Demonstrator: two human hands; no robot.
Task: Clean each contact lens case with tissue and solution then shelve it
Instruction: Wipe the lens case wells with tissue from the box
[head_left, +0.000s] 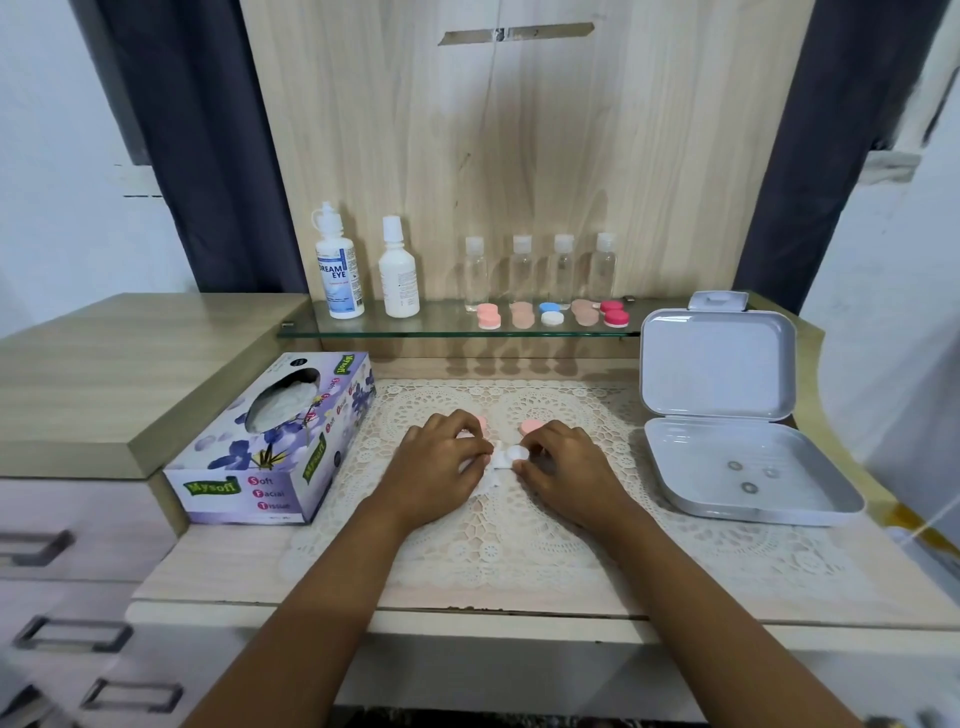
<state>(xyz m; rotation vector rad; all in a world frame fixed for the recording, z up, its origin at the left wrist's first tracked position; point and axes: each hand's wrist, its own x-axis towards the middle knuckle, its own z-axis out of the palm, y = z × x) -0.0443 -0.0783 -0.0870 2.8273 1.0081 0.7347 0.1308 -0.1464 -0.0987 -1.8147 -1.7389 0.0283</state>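
Two hands pinching, left hand (439, 462) tissue (487, 484), right hand (566, 467) white case (514, 454) (on lace mat (519, 535))

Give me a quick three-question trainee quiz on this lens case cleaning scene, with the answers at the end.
1. True or false: the tissue box sits to the left of the lace mat.
2. How many clear bottles stand on the glass shelf?
3. While the left hand holds tissue, the right hand pinches: A) a pink cap, B) the white lens case, C) a bottle.
Key: 1 true; 2 four; 3 B.
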